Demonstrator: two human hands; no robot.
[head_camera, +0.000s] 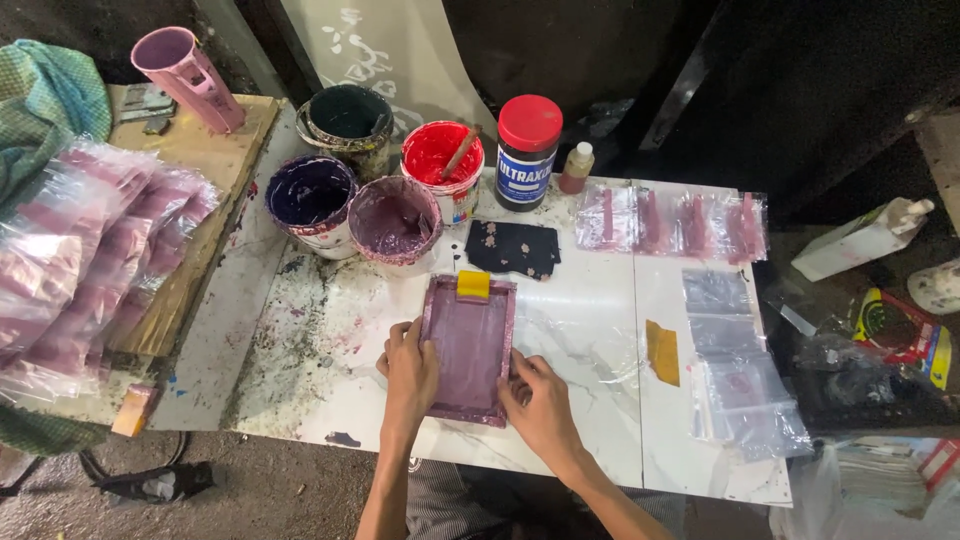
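A small rectangular printing screen frame (468, 350), stained purple, lies flat on the white marble-patterned table (590, 330). A yellow squeegee piece (473, 284) rests at its far end. My left hand (410, 368) presses on the frame's left edge. My right hand (535, 398) presses on the frame's lower right edge. Both hands hold the frame down against the table.
Behind the frame stand paint tubs: dark purple (311, 197), mauve (394, 218), red with a stick (442, 160), dark green (349, 115), and a red-lidded jar (528, 150). A stained black cloth (512, 247) lies nearby. Printed plastic bags (680, 222) and clear bags (735, 370) lie right; bag stacks (90, 250) left.
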